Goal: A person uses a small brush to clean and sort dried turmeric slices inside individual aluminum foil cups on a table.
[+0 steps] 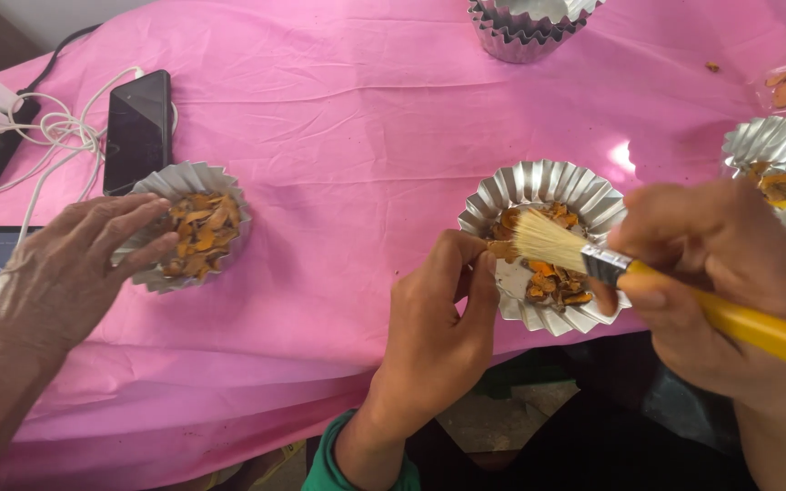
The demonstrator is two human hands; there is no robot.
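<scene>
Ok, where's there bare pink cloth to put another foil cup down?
Widest free patch: the pink cloth between the phone, the stacked foil cups and the two filled cups. Crowded: the right edge, where the right hand holds the brush.

Head-worn view, close, downward

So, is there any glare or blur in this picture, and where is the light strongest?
Head view: bright glare on the pink cloth beside the middle foil cup; the right foil cup shines too. The right hand and brush look slightly soft, the left hand sharper. The space under the table edge is dark.
</scene>
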